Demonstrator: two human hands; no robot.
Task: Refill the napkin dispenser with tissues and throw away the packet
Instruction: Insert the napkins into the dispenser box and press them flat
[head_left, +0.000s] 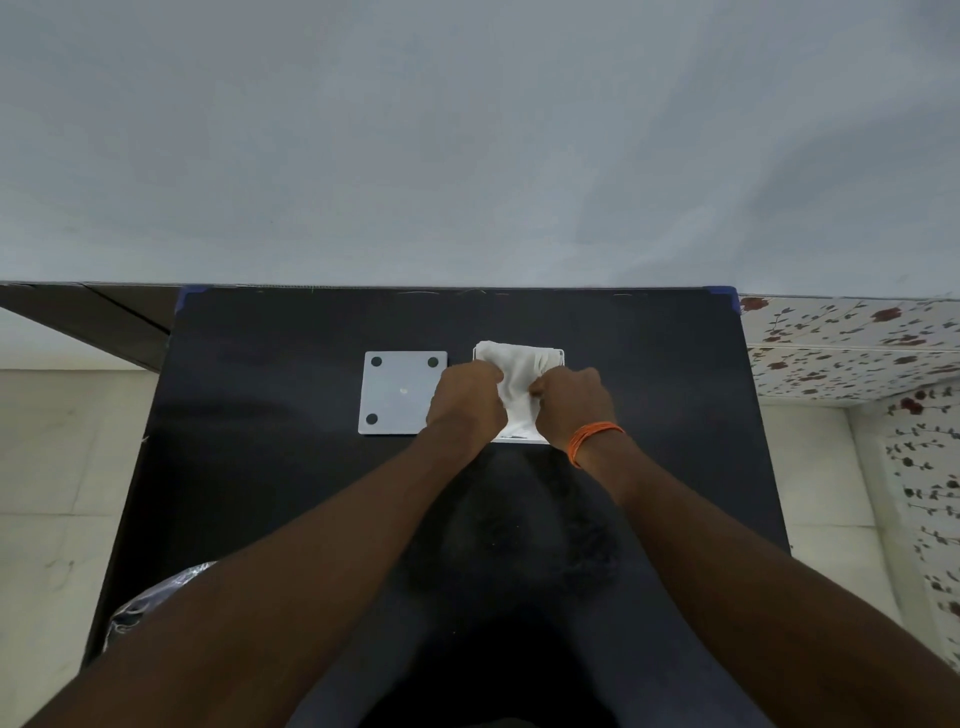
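**Tissue stack held over open dispenser body**

The white square plastic napkin dispenser body (556, 354) sits on the black rectangular table (270, 493), right of centre. A stack of white crumpled paper tissues (517, 376) lies in its opening. The left hand (467, 400) is closed in a fist on the left edge of the tissues. The right hand (574, 408), with orange thread bands (592, 439) at the wrist, is closed on the right edge. The flat pale grey square base plate (400, 392), with dark round feet at its corners, lies just beside the dispenser body on its left, partly under the left hand.
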